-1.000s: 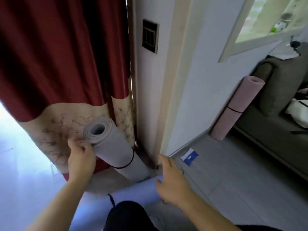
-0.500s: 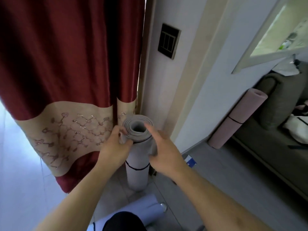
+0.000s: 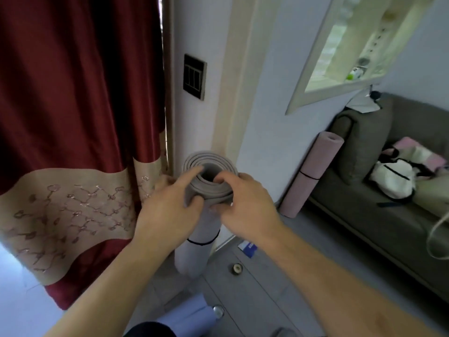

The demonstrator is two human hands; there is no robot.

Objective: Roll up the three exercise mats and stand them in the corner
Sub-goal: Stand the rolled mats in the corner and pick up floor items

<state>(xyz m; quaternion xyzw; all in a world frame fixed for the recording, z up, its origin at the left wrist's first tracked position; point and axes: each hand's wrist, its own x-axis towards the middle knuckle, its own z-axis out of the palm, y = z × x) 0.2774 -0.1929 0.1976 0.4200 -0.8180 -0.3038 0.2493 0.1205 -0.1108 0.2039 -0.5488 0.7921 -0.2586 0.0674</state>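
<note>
Both hands, the left hand (image 3: 170, 210) and right hand (image 3: 245, 203), are gripping the top rim of the grey rolled mat (image 3: 206, 190) standing upright in the corner beside the curtain (image 3: 73, 117), which looks light, spongy and springy, likely best held around its coiled top.

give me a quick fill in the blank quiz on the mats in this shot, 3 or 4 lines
1. Both hands, the left hand and the right hand, grip the top of the ____ mat.
2. The pink mat leans against the wall next to the ____.
3. A thin ____ band circles the grey mat's middle.
4. The blue mat lies on the ____.

Missing words: grey; sofa; black; floor
</note>
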